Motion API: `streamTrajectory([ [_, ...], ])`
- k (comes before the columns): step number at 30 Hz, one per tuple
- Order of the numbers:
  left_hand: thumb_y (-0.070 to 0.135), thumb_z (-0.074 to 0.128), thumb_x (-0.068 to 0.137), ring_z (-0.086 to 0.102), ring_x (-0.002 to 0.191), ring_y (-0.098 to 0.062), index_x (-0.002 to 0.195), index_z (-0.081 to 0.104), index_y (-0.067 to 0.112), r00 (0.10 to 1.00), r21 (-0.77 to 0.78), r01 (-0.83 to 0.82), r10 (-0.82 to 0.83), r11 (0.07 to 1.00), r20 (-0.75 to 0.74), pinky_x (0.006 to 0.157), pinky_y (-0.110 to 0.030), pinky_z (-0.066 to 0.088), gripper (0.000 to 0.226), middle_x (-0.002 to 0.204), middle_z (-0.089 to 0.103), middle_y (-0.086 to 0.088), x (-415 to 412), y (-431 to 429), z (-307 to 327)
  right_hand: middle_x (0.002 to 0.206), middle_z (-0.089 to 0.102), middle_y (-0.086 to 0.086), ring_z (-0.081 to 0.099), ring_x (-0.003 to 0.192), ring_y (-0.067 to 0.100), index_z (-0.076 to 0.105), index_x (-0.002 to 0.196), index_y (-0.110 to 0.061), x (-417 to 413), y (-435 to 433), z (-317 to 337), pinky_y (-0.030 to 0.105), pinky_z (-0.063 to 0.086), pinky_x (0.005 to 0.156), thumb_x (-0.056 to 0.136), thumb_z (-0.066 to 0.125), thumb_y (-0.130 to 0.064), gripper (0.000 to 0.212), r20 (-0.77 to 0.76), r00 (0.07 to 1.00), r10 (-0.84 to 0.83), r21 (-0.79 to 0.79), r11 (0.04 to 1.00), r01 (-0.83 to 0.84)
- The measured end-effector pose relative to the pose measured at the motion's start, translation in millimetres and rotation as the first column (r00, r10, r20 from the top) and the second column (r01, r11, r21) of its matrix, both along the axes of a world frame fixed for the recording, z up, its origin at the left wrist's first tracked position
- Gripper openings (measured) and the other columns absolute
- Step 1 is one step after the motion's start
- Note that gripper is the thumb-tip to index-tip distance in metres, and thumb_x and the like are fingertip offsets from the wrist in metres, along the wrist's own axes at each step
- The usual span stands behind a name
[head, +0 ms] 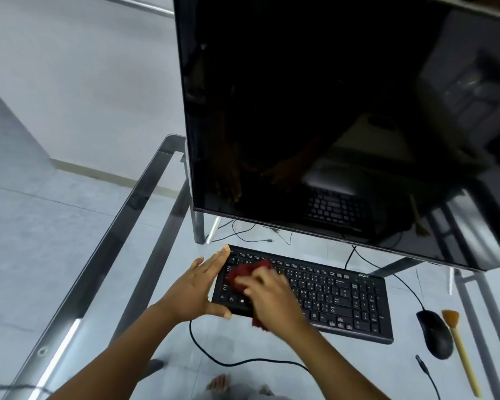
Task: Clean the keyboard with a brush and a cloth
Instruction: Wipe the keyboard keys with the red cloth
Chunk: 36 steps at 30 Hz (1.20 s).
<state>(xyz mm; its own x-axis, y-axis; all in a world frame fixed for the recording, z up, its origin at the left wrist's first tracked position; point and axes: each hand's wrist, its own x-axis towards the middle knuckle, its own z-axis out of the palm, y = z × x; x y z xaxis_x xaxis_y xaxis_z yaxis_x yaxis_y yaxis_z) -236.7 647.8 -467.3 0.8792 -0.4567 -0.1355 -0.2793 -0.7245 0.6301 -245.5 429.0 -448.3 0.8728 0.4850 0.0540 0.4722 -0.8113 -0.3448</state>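
The keyboard (338, 298) lies flat on the glass tabletop (272, 353), directly in front of the dark monitor (329, 111).

Left hand (197, 287): fingers straight and together, laid against the left end of the keyboard. The thumb touches the front left corner. The hand grips nothing.

Right hand (272, 298): positioned over the left section of the keys, fingers curled around the red cloth (250, 269). The cloth is bunched against the keys; one end protrudes below the wrist at the front edge of the keyboard. The hand is motion-blurred, so individual finger positions cannot be determined.

The two hands are close together but not touching.

The brush (461, 356) lies on the tabletop to the right, bristles pointing away from the person, just beside the black mouse (435, 333). A black cable (243, 362) runs across the tabletop in front of the keyboard.
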Motion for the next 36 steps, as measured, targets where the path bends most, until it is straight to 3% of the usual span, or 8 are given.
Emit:
streamTrajectory([
  [3,0.083,0.064,0.06,-0.005,0.145,0.0,0.151,-0.012,0.027,1.0,-0.003,-0.003,0.003,1.0,-0.008,0.118,-0.03,-0.004,0.132,0.159,-0.006,0.015,0,-1,1,0.104,0.057,-0.002,0.054,0.093,0.02,0.063,0.122,-0.025,9,-6,1,0.039,0.049,0.082,0.092,0.06,-0.024,0.03,-0.026,0.957,-0.29,0.087,0.953,0.291],
  [9,0.074,0.07,0.061,0.0,0.146,-0.001,0.152,-0.01,0.025,1.0,0.009,0.009,-0.009,1.0,0.002,0.12,-0.037,0.005,0.131,0.16,0.0,0.012,1,1,-1,0.097,0.052,-0.004,0.051,0.085,0.02,0.059,0.113,-0.033,-8,28,7,0.034,0.048,0.071,0.089,0.056,-0.027,0.025,-0.05,0.956,0.29,-0.038,0.956,-0.291],
  [14,0.079,0.07,0.056,0.007,0.141,0.004,0.151,-0.012,0.034,0.993,-0.071,-0.059,0.051,0.996,-0.111,0.119,-0.03,-0.003,0.134,0.157,0.013,0.015,0,-1,9,0.102,0.055,0.003,0.053,0.091,0.023,0.062,0.122,-0.024,25,30,9,0.04,0.049,0.078,0.092,0.059,-0.022,0.03,-0.045,0.998,-0.047,0.055,0.997,0.05],
  [19,0.083,0.066,0.05,0.019,0.143,-0.003,0.148,-0.016,0.04,0.994,-0.041,-0.053,0.049,0.998,-0.096,0.121,-0.035,0.005,0.135,0.158,0.021,0.011,1,1,6,0.107,0.053,0.001,0.048,0.097,0.023,0.058,0.126,-0.027,-7,25,16,0.038,0.042,0.082,0.094,0.047,-0.025,0.034,-0.143,0.938,0.314,0.018,0.949,-0.315],
  [21,0.076,0.073,0.054,0.018,0.144,-0.005,0.149,-0.015,0.039,0.993,-0.039,-0.061,0.056,0.997,-0.1,0.12,-0.033,0.002,0.134,0.158,0.021,0.008,1,1,6,0.106,0.055,0.001,0.049,0.096,0.023,0.059,0.127,-0.029,11,20,17,0.036,0.041,0.078,0.095,0.052,-0.022,0.034,-0.118,0.955,0.27,-0.005,0.962,-0.273],
  [24,0.069,0.076,0.058,0.005,0.138,0.004,0.148,-0.014,0.04,0.99,-0.049,-0.066,0.059,0.997,-0.128,0.117,-0.025,-0.003,0.13,0.157,0.014,0.014,0,0,16,0.1,0.053,0.002,0.051,0.091,0.026,0.063,0.122,-0.028,35,26,16,0.038,0.046,0.074,0.093,0.056,-0.021,0.031,-0.068,0.998,0.016,0.049,0.999,-0.013],
  [29,0.067,0.074,0.058,0.013,0.144,-0.011,0.147,-0.011,0.039,0.988,-0.055,-0.088,0.08,0.995,-0.132,0.11,-0.016,-0.005,0.126,0.154,0.015,0.021,0,-3,23,0.102,0.048,-0.001,0.043,0.094,0.02,0.058,0.122,-0.033,-7,27,19,0.033,0.037,0.078,0.092,0.052,-0.023,0.033,-0.166,0.937,0.308,0.004,0.95,-0.312],
  [36,0.069,0.071,0.06,0.013,0.14,-0.004,0.149,-0.012,0.036,0.988,-0.033,-0.064,0.059,0.997,-0.142,0.111,-0.017,-0.005,0.127,0.152,0.021,0.016,1,-1,25,0.093,0.046,-0.001,0.046,0.086,0.021,0.065,0.116,-0.032,30,33,15,0.038,0.043,0.074,0.092,0.056,-0.024,0.027,-0.077,0.995,0.059,0.051,0.997,-0.056],
])
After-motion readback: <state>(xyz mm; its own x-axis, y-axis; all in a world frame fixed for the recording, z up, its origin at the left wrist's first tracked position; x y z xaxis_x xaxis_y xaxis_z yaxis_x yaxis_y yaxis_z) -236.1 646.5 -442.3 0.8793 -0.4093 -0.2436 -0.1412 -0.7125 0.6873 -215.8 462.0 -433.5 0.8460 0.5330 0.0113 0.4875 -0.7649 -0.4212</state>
